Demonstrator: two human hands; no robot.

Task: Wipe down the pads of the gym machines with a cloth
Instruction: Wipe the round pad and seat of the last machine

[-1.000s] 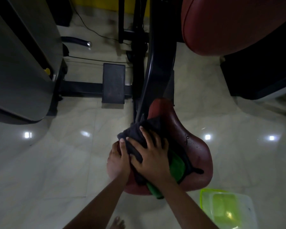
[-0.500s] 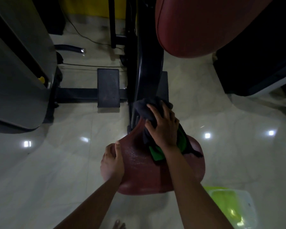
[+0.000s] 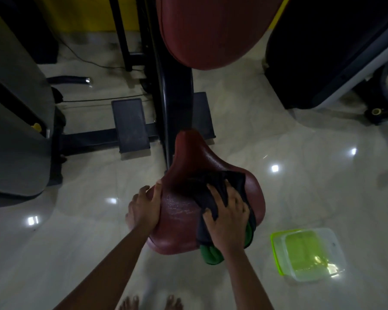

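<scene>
A dark red seat pad (image 3: 188,166), saddle-shaped and wet-looking, sits on a black machine post in the middle of the view. My right hand (image 3: 227,217) presses a dark grey and green cloth (image 3: 213,189) flat onto the pad's right rear part, fingers spread over the cloth. My left hand (image 3: 143,208) rests on the pad's left rim, thumb lying along the top. A larger dark red back pad (image 3: 211,30) hangs above, at the top of the view.
A clear container with a green rim (image 3: 309,253) holding liquid stands on the pale tiled floor right of the seat. Black footplates (image 3: 130,125) and frame bars lie beyond. A grey machine shroud (image 3: 14,104) is left, a dark machine (image 3: 332,48) right. My bare toes show below.
My right hand has drawn the cloth back from the seat's narrow front tip to its wide right rear. My left hand has stayed on the left rim.
</scene>
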